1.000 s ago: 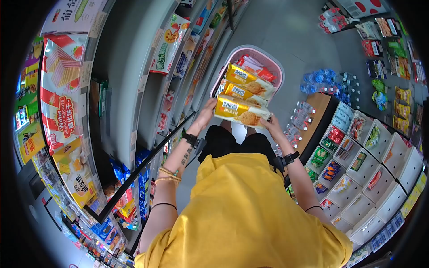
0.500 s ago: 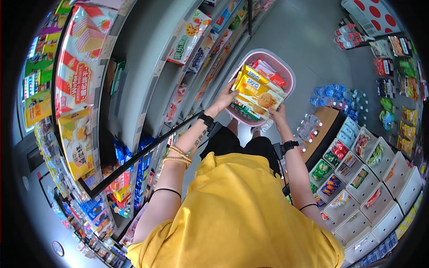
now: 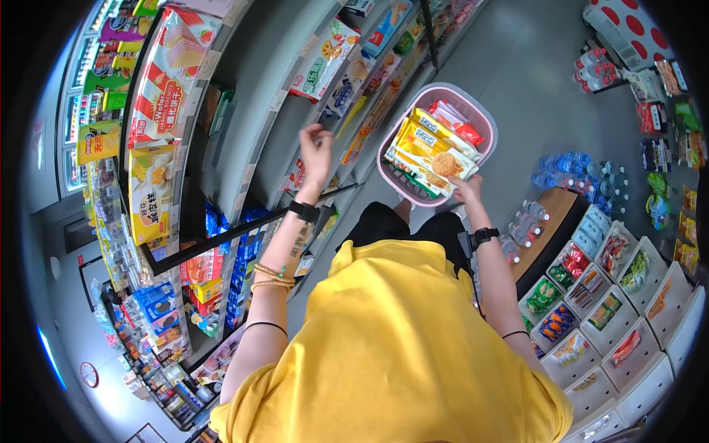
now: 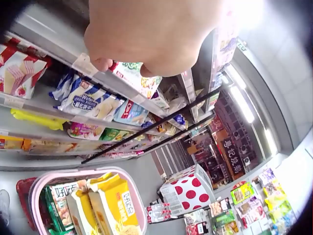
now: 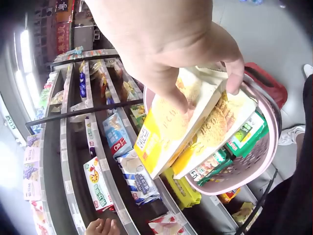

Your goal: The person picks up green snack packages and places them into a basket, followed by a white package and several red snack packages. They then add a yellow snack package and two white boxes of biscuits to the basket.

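Note:
My left hand (image 3: 316, 153) is raised beside the shelves, its fingers loosely curled around nothing. In the left wrist view that hand (image 4: 151, 34) overlaps a white fruit-printed snack pack (image 4: 137, 78) on the shelf. My right hand (image 3: 467, 190) pinches the corner of a yellow and white biscuit pack (image 5: 159, 127), thumb over the printed biscuit. This pack lies tilted in the pink basket (image 3: 490, 136), against a second yellow biscuit pack (image 5: 215, 127). Green packs (image 5: 247, 134) sit lower in the basket, and red packs (image 3: 454, 122) fill its far end.
Shelves on the left hold a wafer biscuit pack (image 3: 166, 96) and blue-striped wafers (image 4: 85, 100). A black bar (image 5: 88, 112) crosses the shelf front. To the right stand water bottles (image 3: 580, 170) and white snack bins (image 3: 620, 317). A red-dotted box (image 3: 628, 33) is farther off.
My left hand has let go of the biscuit pack and moved left to the shelves. The pack has gone down into the basket, with my right hand still at its corner.

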A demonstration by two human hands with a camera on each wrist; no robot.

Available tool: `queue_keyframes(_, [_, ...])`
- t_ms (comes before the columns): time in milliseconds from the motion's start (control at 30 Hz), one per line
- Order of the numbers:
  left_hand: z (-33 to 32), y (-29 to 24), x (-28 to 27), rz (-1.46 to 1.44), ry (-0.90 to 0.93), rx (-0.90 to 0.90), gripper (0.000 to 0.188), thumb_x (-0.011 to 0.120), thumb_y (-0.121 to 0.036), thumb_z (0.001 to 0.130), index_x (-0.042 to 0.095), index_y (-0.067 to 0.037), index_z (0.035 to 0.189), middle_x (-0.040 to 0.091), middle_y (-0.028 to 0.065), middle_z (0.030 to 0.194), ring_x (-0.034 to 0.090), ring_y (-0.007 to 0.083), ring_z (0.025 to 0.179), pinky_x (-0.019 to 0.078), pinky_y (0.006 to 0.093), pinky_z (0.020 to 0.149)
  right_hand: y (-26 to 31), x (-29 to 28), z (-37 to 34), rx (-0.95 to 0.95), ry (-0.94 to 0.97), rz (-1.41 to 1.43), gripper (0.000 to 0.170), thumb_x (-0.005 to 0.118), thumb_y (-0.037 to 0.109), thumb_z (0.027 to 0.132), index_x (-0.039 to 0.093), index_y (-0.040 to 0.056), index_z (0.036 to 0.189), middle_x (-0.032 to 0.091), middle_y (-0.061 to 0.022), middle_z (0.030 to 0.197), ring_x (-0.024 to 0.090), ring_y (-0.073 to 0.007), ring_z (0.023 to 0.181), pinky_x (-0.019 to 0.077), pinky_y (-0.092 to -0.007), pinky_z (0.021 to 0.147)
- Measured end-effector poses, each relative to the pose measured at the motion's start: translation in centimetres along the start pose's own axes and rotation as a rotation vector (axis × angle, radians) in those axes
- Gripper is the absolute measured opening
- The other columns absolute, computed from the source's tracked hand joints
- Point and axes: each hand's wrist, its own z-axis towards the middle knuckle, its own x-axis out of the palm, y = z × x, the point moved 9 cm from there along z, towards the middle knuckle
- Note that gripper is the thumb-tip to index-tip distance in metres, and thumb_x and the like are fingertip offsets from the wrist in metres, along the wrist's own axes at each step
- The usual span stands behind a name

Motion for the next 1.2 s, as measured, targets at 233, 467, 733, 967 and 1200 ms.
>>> queue_keyframes(233, [6.4, -3.3, -4.0, 0.085, -0.307, 0.019, 0.069, 0.078, -0.032, 0.087, 0.045, 0.006, 0.134, 0.058, 0.0192, 0.123, 0.060, 0.0282, 0.111, 0.0441, 0.0390, 0.100, -2.4, -3.1, -0.2, 0.024, -0.111, -0.001, 0.099, 0.089, 0.041, 0.068, 0.034, 0.0036, 0.142, 0.053, -0.0179, 0.125, 0.064, -0.0197, 0.079, 0.0525, -0.0316, 0.063])
queue_keyframes(467, [11.2, -4.8, 0.5, -0.455, 0.019, -0.116, 0.044, 0.077, -0.020, 0.088, 0.061, 0.000, 0.125, 0.063, 0.0081, 0.124, 0.059, 0.0208, 0.115, 0.0431, 0.0358, 0.103, -7.2, -7.9, -3.3, 0.153, -0.018, 0.325, 0.054, 0.069, 0.043, 0.088, 0.054, 0.0076, 0.125, 0.065, -0.0106, 0.110, 0.066, -0.0192, 0.083, 0.0511, -0.0328, 0.072])
queue_keyframes(733, [14.0, -2.2, 2.3, -0.710, 0.169, -0.256, 0.043, 0.073, -0.018, 0.091, 0.060, -0.004, 0.129, 0.065, 0.0070, 0.125, 0.061, 0.0201, 0.115, 0.0464, 0.0356, 0.102, 20.4, -8.4, -23.7, -0.650, 0.533, 0.556, 0.028, 0.052, 0.030, 0.100, 0.060, 0.0050, 0.110, 0.066, -0.0167, 0.122, 0.063, -0.0216, 0.107, 0.0459, -0.0324, 0.089])
queue_keyframes(967, [19.1, 4.2, 0.5, -0.631, 0.127, -0.256, 0.031, 0.072, -0.016, 0.092, 0.063, -0.002, 0.119, 0.069, 0.0084, 0.117, 0.065, 0.0206, 0.109, 0.0488, 0.0344, 0.098, 34.7, -8.0, -42.3, -1.124, 1.023, 1.050, 0.031, 0.056, 0.038, 0.101, 0.057, 0.0090, 0.110, 0.061, -0.0249, 0.120, 0.059, -0.0425, 0.104, 0.0515, -0.0492, 0.081])
queue_keyframes(1200, [17.5, 1.4, 0.5, -0.674, 0.093, -0.244, 0.035, 0.076, -0.003, 0.086, 0.064, -0.005, 0.119, 0.068, 0.0066, 0.115, 0.065, 0.0187, 0.105, 0.0507, 0.0310, 0.093, 36.8, -6.4, -46.2, -1.562, 1.064, 1.131, 0.032, 0.056, 0.043, 0.100, 0.058, 0.0118, 0.101, 0.063, -0.0196, 0.110, 0.057, -0.0404, 0.102, 0.0520, -0.0488, 0.081])
